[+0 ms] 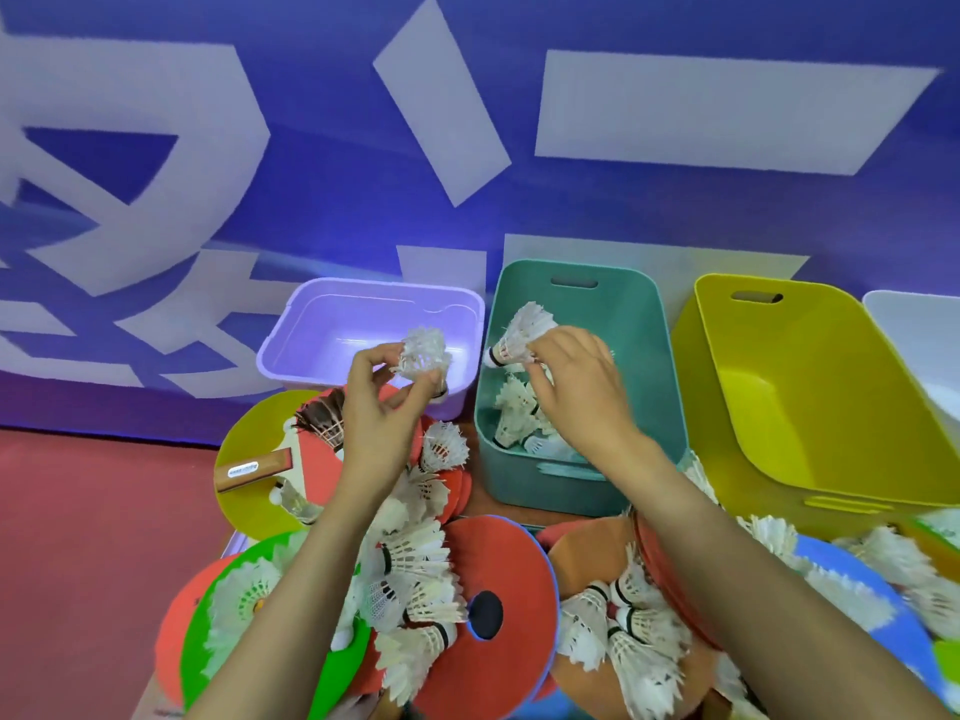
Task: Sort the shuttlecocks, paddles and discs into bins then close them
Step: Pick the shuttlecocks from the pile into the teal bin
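Observation:
My left hand (pixel 382 407) pinches a white shuttlecock (pixel 423 353) in front of the empty purple bin (pixel 306 350). My right hand (pixel 582 387) holds another white shuttlecock (pixel 522 335) over the teal bin (pixel 644 356), which has several shuttlecocks lying in it. Below my arms lies a pile of white shuttlecocks (pixel 410 558) on coloured discs, among them a red disc (pixel 511 563) and a green disc (pixel 208 646). A paddle (pixel 254 470) with a wooden handle rests on a yellow disc (pixel 249 433) at the left.
An empty yellow bin (pixel 810 407) stands right of the teal one, with a white bin (pixel 919 330) at the far right edge. A blue banner wall rises behind the bins. Red floor lies to the left. A dark-feathered shuttlecock (pixel 324 415) sits by the paddle.

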Available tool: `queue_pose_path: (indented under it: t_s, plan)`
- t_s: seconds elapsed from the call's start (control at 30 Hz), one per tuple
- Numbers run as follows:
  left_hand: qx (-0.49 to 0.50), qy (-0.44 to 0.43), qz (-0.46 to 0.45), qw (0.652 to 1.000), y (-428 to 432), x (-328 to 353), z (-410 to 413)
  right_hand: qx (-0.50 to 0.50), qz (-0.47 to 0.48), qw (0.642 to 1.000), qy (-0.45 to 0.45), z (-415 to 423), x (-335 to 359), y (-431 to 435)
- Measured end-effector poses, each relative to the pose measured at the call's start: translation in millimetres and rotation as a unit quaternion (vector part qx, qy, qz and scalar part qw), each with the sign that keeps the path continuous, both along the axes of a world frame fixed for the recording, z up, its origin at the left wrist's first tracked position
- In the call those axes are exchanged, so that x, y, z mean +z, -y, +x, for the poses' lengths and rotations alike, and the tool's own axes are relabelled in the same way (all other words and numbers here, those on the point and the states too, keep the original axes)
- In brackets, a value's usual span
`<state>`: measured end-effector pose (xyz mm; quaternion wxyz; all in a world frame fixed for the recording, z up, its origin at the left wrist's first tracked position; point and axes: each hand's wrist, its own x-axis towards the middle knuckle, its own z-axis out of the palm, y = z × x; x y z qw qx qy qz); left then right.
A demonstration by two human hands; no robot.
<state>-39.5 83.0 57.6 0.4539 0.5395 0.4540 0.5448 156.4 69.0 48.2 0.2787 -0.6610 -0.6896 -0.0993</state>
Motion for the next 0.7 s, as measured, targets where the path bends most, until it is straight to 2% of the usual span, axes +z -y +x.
queue_pose_path:
  t_s: [0.13,0.27,0.4,0.5,0.63,0.7]
  plan:
    - [-0.036,-0.014,-0.008,0.999,-12.2,4.2,36.7,-0.049,-0.065,0.997,-0.001,39.5,8.3,10.3]
    - [-0.105,-0.13,-0.016,0.986,-26.9,-1.9,76.9,-0.079,-0.144,0.986,0.029,74.2,16.3,13.0]
    - [-0.183,-0.337,0.007,0.923,-51.9,-18.9,112.1,-0.08,-0.221,0.971,0.044,97.4,13.5,2.0]
    - [-0.236,-0.437,-0.036,0.867,-69.7,-33.1,130.1,-0.059,-0.342,0.935,0.072,105.4,2.7,-12.3]
    - [-0.294,-0.518,-0.087,0.799,-82.8,-48.1,143.7,0.002,-0.484,0.869,0.102,106.6,-20.9,-26.6]
    - [-0.327,-0.518,-0.111,0.782,-84.2,-54.8,146.4,0.018,-0.522,0.847,0.098,104.8,-32.0,-29.5]
